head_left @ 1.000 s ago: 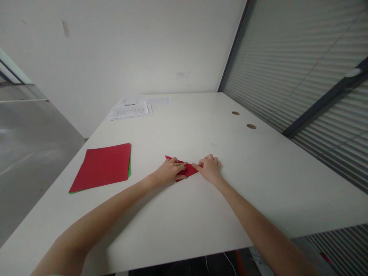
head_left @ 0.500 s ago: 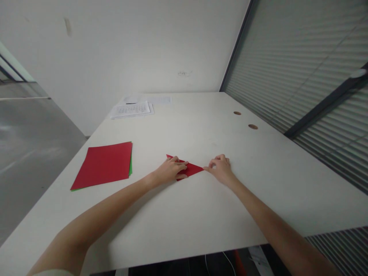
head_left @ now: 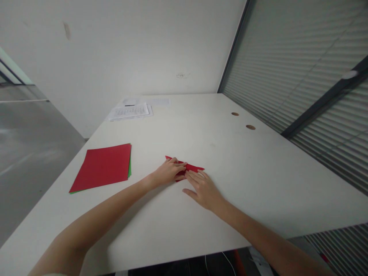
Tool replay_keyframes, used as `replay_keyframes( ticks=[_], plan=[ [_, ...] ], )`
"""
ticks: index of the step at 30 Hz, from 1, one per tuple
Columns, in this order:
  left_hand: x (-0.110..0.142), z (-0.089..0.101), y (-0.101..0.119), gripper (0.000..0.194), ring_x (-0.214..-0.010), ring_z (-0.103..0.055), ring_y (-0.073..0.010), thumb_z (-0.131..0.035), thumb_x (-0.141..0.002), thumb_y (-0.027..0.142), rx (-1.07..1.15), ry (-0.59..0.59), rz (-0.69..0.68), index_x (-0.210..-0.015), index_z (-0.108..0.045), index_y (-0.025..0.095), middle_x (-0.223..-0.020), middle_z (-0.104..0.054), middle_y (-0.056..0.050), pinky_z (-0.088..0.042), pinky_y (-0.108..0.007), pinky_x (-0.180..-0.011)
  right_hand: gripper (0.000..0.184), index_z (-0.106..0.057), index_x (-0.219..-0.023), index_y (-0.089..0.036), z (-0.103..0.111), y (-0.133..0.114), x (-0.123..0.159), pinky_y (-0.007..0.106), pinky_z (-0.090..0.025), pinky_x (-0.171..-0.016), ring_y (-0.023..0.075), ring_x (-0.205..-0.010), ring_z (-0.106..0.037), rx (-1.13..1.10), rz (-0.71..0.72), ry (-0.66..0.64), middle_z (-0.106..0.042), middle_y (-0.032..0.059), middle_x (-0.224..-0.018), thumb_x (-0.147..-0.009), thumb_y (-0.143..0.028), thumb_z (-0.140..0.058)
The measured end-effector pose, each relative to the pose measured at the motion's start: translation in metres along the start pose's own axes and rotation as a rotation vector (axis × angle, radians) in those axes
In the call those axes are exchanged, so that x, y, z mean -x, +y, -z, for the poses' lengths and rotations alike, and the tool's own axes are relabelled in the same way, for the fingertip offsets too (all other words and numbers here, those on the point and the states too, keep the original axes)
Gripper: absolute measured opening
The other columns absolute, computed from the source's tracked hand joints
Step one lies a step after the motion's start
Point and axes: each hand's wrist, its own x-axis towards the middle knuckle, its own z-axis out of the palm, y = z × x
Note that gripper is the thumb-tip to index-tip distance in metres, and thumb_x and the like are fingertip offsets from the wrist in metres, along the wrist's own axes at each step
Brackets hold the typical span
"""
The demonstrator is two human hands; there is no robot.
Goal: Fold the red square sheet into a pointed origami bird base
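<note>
A folded red paper triangle lies flat on the white table. My left hand rests on its left part, fingers stretched flat and pressing it down. My right hand lies flat just in front of the paper, its fingers extended and the fingertips on the triangle's near edge. Most of the triangle is hidden under the two hands; only its left tip and right tip show.
A stack of red paper sheets with a green sheet under it lies to the left. White printed papers sit at the far left corner. Two round cable holes are at the right. The table's near edge runs below my forearms.
My right hand left the triangle's right tip, came back toward me and to the left, opened flat and now presses the paper's near edge. My left hand stayed in place.
</note>
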Motion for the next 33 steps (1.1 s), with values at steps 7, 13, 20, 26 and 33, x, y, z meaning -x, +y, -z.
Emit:
replay_keyframes(
  ticks=[7, 13, 20, 26, 33],
  plan=[
    [0.000, 0.003, 0.001, 0.031, -0.101, -0.054, -0.0260, -0.056, -0.093, 0.041, -0.020, -0.042, 0.012, -0.111, -0.067, 0.018, -0.133, -0.061, -0.007, -0.045, -0.040, -0.089, 0.052, -0.064, -0.122, -0.010, 0.006, 0.034, 0.018, 0.054, -0.033, -0.112, 0.0290, -0.121, -0.058, 0.113, -0.040, 0.050, -0.065, 0.0170, -0.126, -0.098, -0.049, -0.041],
    [0.000, -0.001, -0.001, 0.030, -0.098, -0.054, -0.0257, -0.055, -0.093, 0.043, -0.013, -0.042, 0.021, -0.109, -0.068, 0.021, -0.136, -0.059, -0.005, -0.046, -0.041, -0.086, 0.044, -0.069, -0.111, -0.010, 0.016, 0.039, 0.014, 0.055, -0.031, -0.114, 0.0304, -0.117, -0.060, 0.191, -0.074, 0.117, -0.070, 0.0172, -0.116, -0.098, -0.043, -0.044],
    [0.000, 0.001, 0.000, 0.033, -0.095, -0.055, -0.0241, -0.050, -0.095, 0.045, 0.004, -0.021, 0.009, -0.109, -0.067, 0.020, -0.130, -0.063, -0.007, -0.046, -0.039, -0.085, 0.059, -0.060, -0.127, -0.011, 0.002, -0.001, -0.006, 0.053, -0.036, -0.111, 0.0295, -0.126, -0.053, 0.079, 0.064, 0.077, -0.062, 0.0173, -0.131, -0.094, -0.057, -0.045],
    [-0.004, 0.003, -0.002, 0.029, -0.096, -0.056, -0.0257, -0.060, -0.090, 0.042, -0.006, -0.081, 0.036, -0.107, -0.069, 0.021, -0.133, -0.061, -0.005, -0.047, -0.039, -0.082, 0.058, -0.060, -0.128, -0.009, -0.002, 0.035, 0.012, 0.055, -0.034, -0.111, 0.0302, -0.126, -0.054, 0.097, 0.010, 0.024, -0.061, 0.0174, -0.132, -0.096, -0.053, -0.041],
    [-0.004, 0.004, -0.003, 0.031, -0.098, -0.056, -0.0261, -0.060, -0.090, 0.043, 0.008, -0.081, 0.031, -0.109, -0.068, 0.021, -0.133, -0.061, -0.006, -0.048, -0.038, -0.081, 0.055, -0.071, -0.111, -0.013, 0.022, 0.050, 0.020, 0.061, -0.030, -0.109, 0.0371, -0.125, -0.046, 0.274, -0.085, 0.158, -0.062, 0.0183, -0.126, -0.092, -0.058, -0.046]
  ],
)
